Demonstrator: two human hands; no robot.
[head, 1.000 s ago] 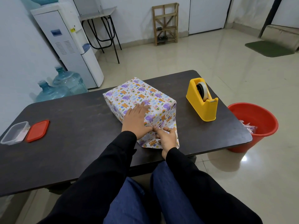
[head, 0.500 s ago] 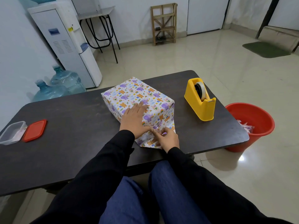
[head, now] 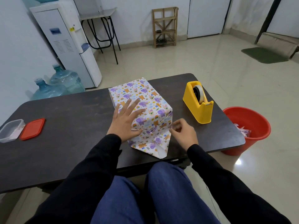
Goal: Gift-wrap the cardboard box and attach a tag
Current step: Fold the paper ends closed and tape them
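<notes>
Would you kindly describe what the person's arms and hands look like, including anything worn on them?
Both arms wear plain black long sleeves; the left sleeve and the right sleeve end at the wrists. The left hand and the right hand are bare, with no gloves and no ring, watch or marking visible, though the right one is slightly blurred.

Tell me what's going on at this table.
A seated person is gift-wrapping a box on a dark table. The left hand presses flat on the box's top. The right hand, fingers curled, is at the near right corner; blur hides whether it pinches the paper. The near end flap lies unfolded on the table, and the tape dispenser stands untouched to the right.
</notes>
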